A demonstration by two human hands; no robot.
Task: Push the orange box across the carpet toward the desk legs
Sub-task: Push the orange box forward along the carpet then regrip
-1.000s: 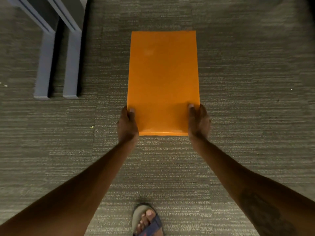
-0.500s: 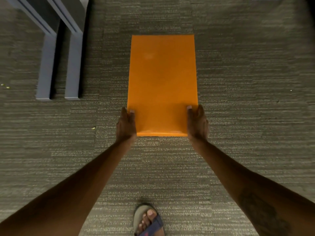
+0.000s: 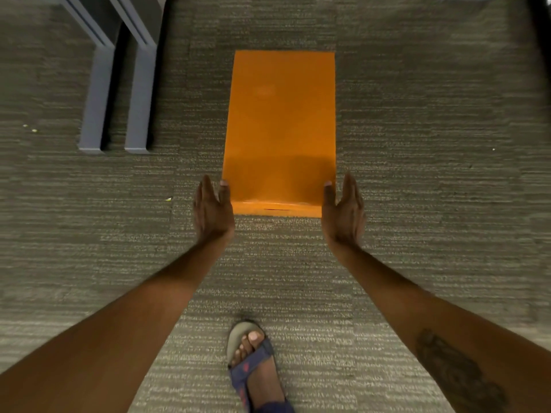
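Overhead, from the head view, the box [image 3: 280, 129] is seen lying flat on the carpet [image 3: 432, 114], straight ahead of both hands, with its long axis running directly away from the person. The near short edge is flanked by the left hand [image 3: 213, 211] at its left corner and the right hand [image 3: 343, 216] at its right corner. Both hands are held flat and spread, fingers extended forward; nothing is clamped. A thumb tip of each hand is observed at or on the box's side edge, while the other fingers are splayed outward, clear of it. Whether the palms bear on the near edge cannot be told.

The desk legs [image 3: 116, 93] are noted to the left of the box and well apart from it, their feet lying roughly level with the box's middle. A sandalled foot [image 3: 253, 362] is planted behind the hands, on the centre line.

It is judged that the box is equally near to both hands, and that any further travel toward the legs would call for a leftward bias, hence more pressure from the right hand. A skew of the long axis is considered the chief risk.
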